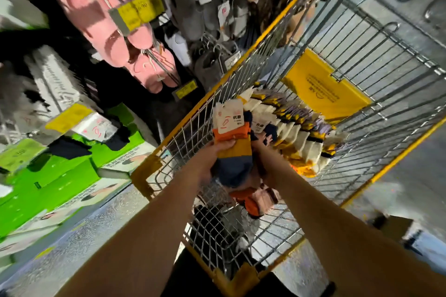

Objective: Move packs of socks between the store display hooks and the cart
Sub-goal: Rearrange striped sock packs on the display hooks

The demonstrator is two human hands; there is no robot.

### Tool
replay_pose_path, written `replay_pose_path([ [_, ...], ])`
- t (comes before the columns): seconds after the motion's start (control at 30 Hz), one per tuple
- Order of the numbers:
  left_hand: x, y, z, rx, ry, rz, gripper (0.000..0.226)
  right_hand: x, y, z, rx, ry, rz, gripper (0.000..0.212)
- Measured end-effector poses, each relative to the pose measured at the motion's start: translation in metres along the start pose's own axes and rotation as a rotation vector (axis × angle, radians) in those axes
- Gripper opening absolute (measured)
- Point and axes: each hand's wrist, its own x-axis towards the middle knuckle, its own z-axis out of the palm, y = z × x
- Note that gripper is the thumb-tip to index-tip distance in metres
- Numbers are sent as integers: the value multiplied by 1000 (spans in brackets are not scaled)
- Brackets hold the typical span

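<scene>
A: Where is the pack right now?

B: The left hand (217, 152) holds a sock pack (233, 147) above the near corner of the cart (243, 60). Its grip is curled round the orange and yellow band, thumb across the front, with the white card header (228, 114) standing up clear of the fingers.

A: And the other hand?

B: The right hand (261, 149) is down behind that pack, reaching toward the row of packs (296, 128) lying in the basket. Most of it is hidden, so I cannot tell whether its grip is spread or pinching anything. A few loose packs (255, 200) lie lower in the cart, near the wrists.

A: So which step is this, in your view?

B: My guess is a lift out of the cart, bound for the display hooks (156, 62) on the left, where pink slippers (96, 14) hang beside yellow price tags (142, 9). It could equally be a drop into the cart; one moment does not settle it.

A: How should it be done well?

B: Hold by the sock body, as now, so the card header stays free and flat. Any hanging hole in it needs to meet the hook tip squarely. Keep the pack upright on the way over, and steady the header with the free hand if it bends. The picture is blurred toward the racks, so I would find the right hook before committing.
</scene>
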Motion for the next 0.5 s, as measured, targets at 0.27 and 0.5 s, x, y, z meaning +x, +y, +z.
replay_pose_path([
  [0.27,-107,10,15,-63,-52,227,58,-103,-41,-1,-231,-202,-169,23],
  [0.5,-214,7,14,-193,-43,623,33,-202,-68,38,-341,-437,-452,48],
])
